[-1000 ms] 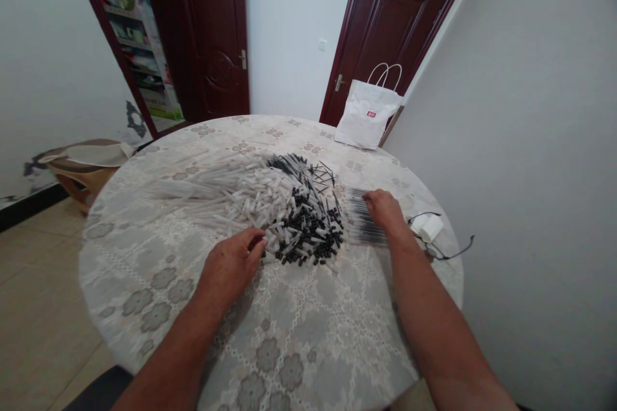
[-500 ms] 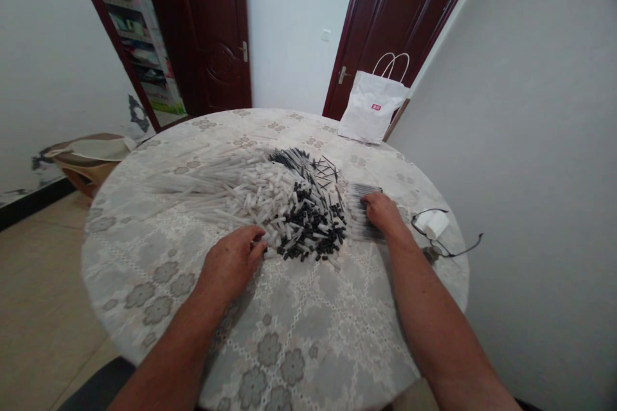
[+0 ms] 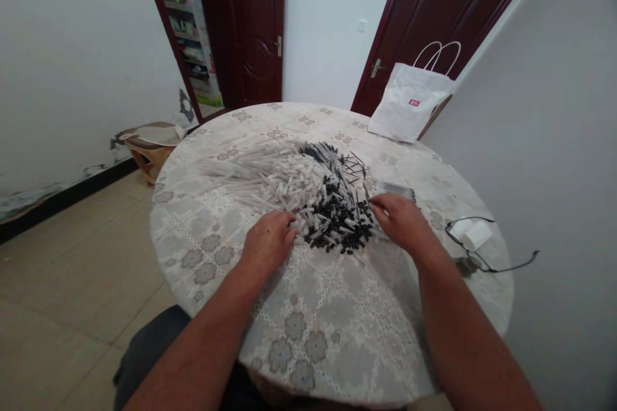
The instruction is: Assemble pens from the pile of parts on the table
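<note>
A heap of pen parts covers the middle of the table: long clear-white tubes (image 3: 245,164), short white pieces (image 3: 299,183), small black caps (image 3: 340,221) and thin dark refills (image 3: 321,153). My left hand (image 3: 270,239) rests at the heap's near left edge, thumb and fingers drawn together beside the white pieces. Whatever they pinch is too small to make out. At the right edge of the heap, my right hand (image 3: 396,218) has its thumb and forefinger closed near some dark sticks; what lies between them is unclear. Behind that hand, a neat row of dark-cored tubes (image 3: 396,190) is partly hidden.
A patterned cloth (image 3: 308,308) covers the round table. Black-framed glasses (image 3: 506,268) and a white roll-like object (image 3: 477,234) lie at the right. A white paper bag (image 3: 409,103) stands at the back right, by the wall. A stool (image 3: 149,148) is on the floor at left.
My right hand has moved left from the row of tubes to the heap's right edge. The left hand stays by the heap. The view has shifted left, so everything appears farther right.
</note>
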The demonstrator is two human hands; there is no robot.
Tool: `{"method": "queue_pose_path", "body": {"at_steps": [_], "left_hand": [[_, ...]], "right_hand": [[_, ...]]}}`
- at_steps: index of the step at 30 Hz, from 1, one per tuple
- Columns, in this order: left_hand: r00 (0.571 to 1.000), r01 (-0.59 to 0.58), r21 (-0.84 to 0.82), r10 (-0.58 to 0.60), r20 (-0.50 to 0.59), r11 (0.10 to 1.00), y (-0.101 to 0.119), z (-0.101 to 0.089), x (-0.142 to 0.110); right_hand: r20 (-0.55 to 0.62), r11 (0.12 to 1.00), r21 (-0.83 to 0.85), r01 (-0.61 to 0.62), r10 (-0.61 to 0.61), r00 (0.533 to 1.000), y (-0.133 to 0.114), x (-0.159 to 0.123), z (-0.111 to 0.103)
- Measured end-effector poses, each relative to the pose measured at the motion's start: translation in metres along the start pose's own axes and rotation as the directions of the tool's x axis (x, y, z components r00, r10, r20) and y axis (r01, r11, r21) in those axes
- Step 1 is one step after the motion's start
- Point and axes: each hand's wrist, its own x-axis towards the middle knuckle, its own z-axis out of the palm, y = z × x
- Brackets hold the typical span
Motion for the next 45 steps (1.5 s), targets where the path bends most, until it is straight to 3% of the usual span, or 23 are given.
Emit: {"method": "queue_pose_path", "body": {"at_steps": [4, 11, 20, 27, 32, 35, 39, 42, 45], "left_hand": [[1.000, -0.024, 0.068, 0.024, 0.006, 0.997, 0.004, 0.005, 0.000], [0.998, -0.053, 0.134, 0.047, 0.043, 0.990, 0.008, 0.008, 0.005], [0.998, -0.065, 0.149, 0.062, 0.022, 0.987, 0.011, 0.006, 0.004], [0.995, -0.058, 0.064, 0.063, -0.071, 0.996, 0.008, 0.005, 0.001], [0.989, -0.079, -0.118, 0.063, -0.133, 0.990, 0.003, 0.008, 0.004], [0.988, -0.037, -0.264, -0.005, -0.156, 0.964, 0.004, 0.005, 0.005], [0.979, 0.139, -0.536, -0.196, -0.050, 0.833, 0.008, -0.001, 0.007], [0.946, 0.278, -0.715, -0.311, 0.089, 0.642, 0.010, -0.001, 0.009], [0.916, 0.308, -0.848, -0.374, 0.143, 0.431, 0.011, -0.001, 0.010]], "right_hand": [[0.080, 0.998, 0.051, 0.042, -0.046, 0.996, -0.031, -0.008, -0.001], [-0.093, 0.983, -0.117, -0.139, 0.129, 0.987, -0.001, -0.007, 0.010], [0.061, 0.955, -0.268, -0.129, 0.150, 0.987, -0.016, -0.003, 0.025], [0.053, 0.938, -0.298, -0.178, 0.202, 0.978, -0.025, 0.005, 0.036], [0.052, 0.923, -0.323, -0.210, 0.239, 0.970, -0.031, 0.007, 0.041], [0.048, 0.914, -0.336, -0.230, 0.260, 0.964, -0.034, 0.008, 0.042], [0.037, 0.903, -0.343, -0.259, 0.288, 0.957, -0.038, 0.008, 0.045], [0.040, 0.898, -0.345, -0.274, 0.306, 0.951, -0.039, 0.009, 0.047], [0.038, 0.903, -0.345, -0.256, 0.287, 0.957, -0.038, 0.008, 0.047]]}}
